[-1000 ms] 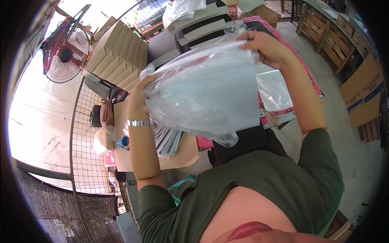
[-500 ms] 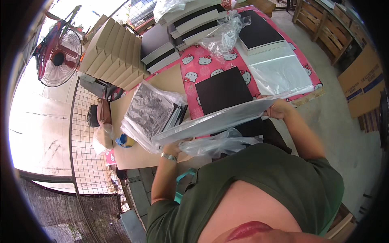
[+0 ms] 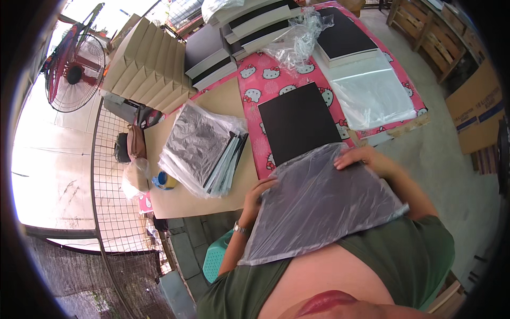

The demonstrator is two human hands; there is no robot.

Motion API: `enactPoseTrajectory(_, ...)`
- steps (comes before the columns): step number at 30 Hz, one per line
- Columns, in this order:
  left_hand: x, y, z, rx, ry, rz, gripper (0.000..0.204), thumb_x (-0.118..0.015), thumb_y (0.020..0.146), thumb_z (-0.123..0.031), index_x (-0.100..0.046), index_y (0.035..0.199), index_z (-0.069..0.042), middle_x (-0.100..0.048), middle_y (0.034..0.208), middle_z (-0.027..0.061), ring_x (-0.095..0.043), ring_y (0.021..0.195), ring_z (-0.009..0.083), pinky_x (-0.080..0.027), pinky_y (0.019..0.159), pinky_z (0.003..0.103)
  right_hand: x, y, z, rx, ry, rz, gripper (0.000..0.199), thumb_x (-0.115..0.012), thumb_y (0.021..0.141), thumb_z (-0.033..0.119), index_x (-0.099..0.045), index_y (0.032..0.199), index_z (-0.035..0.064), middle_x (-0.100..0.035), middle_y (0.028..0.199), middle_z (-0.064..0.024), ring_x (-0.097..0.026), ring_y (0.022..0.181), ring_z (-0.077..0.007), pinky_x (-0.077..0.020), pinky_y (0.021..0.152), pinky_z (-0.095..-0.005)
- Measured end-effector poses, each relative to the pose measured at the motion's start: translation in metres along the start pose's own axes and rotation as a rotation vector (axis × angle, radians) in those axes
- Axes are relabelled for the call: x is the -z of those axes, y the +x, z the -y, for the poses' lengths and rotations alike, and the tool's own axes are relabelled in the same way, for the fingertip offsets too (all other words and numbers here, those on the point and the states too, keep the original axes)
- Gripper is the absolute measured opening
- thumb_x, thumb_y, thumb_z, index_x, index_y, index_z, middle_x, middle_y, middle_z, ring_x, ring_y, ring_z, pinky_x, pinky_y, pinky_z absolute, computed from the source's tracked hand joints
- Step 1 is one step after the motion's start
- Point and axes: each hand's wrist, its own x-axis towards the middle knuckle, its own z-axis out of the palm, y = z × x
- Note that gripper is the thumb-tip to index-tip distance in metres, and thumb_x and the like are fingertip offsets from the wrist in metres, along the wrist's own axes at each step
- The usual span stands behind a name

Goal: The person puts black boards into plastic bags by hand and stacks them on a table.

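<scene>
A flat black board in a clear plastic sleeve leans against my chest, its film wrinkled and shiny. My left hand grips its left edge near the upper corner. On the opposite side, my right hand holds the upper right edge, fingertips lying on the film. Just beyond the sleeved board, a bare black board lies on the pink cartoon-patterned cover. Left of my left hand is a pile of plastic-sleeved black sheets, slightly fanned, on brown board.
Clear plastic sleeves lie at the right, below a stack of black boards. Crumpled plastic sits at the back. Brown paper packs, a fan and a tape roll are at left; a green stool stands below.
The sleeved board has swung from nearly edge-on over the table to face up against my chest. Both hands have shifted with it, and more of the bare black board shows.
</scene>
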Motion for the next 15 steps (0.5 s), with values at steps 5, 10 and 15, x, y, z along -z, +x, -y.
enactPoseTrajectory(5, -0.034, 0.020, 0.039, 0.213, -0.122, -0.256, 0.025, -0.063, 0.073, -0.004, -0.062, 0.097, 0.000, -0.063, 0.099, 0.0104, -0.059, 0.092, 0.0199, -0.045, 0.083, 0.031, -0.008, 0.025, -0.101, -0.233, -0.178, -0.195, 0.018, -0.053, 0.083, 0.014, -0.066, 0.093, 0.0085, -0.065, 0.095, -0.0112, -0.061, 0.093, -0.0249, -0.0462, 0.081, -0.0338)
enactPoseTrajectory(10, -0.039, 0.020, 0.093, 0.461, -0.353, -0.567, 0.011, -0.058, 0.080, -0.003, -0.061, 0.089, 0.001, -0.062, 0.082, 0.0064, -0.057, 0.074, 0.0136, -0.045, 0.068, 0.027, -0.019, 0.082, -0.099, -0.344, -0.593, -0.356, 0.018, -0.057, 0.082, 0.015, -0.061, 0.096, 0.0045, -0.063, 0.083, -0.0177, -0.061, 0.080, -0.0327, -0.0478, 0.068, -0.0389)
enactPoseTrajectory(15, 0.031, 0.014, 0.082, 0.558, -0.505, -0.951, 0.014, -0.062, 0.083, -0.011, -0.050, 0.076, -0.008, -0.044, 0.056, -0.0037, -0.038, 0.045, 0.0048, -0.029, 0.040, 0.021, -0.025, 0.203, -0.086, -0.001, -0.437, -0.329, 0.034, -0.059, 0.082, 0.017, -0.049, 0.113, 0.0061, -0.060, 0.080, -0.0229, -0.058, 0.072, -0.0394, -0.0467, 0.061, -0.0447)
